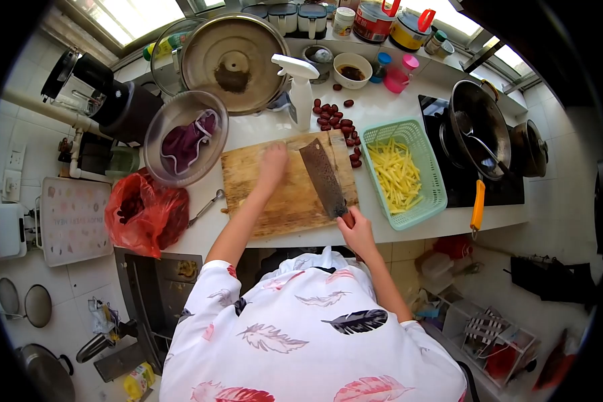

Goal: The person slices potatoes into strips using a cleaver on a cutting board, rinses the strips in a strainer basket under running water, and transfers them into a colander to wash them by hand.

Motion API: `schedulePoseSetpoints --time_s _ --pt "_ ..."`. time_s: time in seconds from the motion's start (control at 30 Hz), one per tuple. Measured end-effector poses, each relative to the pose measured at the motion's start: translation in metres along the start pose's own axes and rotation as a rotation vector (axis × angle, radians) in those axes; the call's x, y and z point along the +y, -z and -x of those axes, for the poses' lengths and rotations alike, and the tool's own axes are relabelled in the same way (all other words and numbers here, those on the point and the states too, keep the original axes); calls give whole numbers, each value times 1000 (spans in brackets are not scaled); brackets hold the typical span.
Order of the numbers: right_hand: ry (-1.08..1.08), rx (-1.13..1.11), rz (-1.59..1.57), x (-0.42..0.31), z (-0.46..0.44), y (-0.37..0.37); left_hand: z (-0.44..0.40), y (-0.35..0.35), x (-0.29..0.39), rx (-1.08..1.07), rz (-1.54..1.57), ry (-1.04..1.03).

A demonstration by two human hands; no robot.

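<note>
My right hand (357, 234) grips the handle of a cleaver (323, 175), whose dark, stained blade lies across the right half of a wooden cutting board (251, 214). Over the board's upper left part is my left hand (273, 163), slightly blurred, its fingers curled inward; what they hold, if anything, is hidden. A small pale piece lies near the board's left edge. Right of the board stands a green plastic basket (437, 191) with yellow potato strips (395, 173). Dark red dates (328, 115) lie loose behind the board, several beside its right edge.
A white spray bottle (301, 94) stands behind the board. To the left are a bowl (155, 137) with a purple cloth (189, 144), a red plastic bag (144, 214) and a spoon (206, 206). A wok (479, 120) with an orange handle sits on the stove (449, 184) at right.
</note>
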State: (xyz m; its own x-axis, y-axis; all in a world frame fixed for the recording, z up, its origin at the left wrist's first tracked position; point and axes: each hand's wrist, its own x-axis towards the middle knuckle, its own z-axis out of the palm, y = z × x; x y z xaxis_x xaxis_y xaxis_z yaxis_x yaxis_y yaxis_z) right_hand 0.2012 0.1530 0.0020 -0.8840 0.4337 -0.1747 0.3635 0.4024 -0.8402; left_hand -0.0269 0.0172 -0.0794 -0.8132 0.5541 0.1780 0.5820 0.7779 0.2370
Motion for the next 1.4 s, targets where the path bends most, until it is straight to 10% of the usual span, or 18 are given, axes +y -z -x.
schedulePoseSetpoints --time_s 0.37,0.67,1.4 --pt "-18 -18 60 1 5 -18 98 22 31 -147 1047 760" --pt "151 -164 321 -15 4 -30 111 23 38 217 485 272" --pt "251 -325 402 -23 -18 -19 112 24 48 256 681 477"
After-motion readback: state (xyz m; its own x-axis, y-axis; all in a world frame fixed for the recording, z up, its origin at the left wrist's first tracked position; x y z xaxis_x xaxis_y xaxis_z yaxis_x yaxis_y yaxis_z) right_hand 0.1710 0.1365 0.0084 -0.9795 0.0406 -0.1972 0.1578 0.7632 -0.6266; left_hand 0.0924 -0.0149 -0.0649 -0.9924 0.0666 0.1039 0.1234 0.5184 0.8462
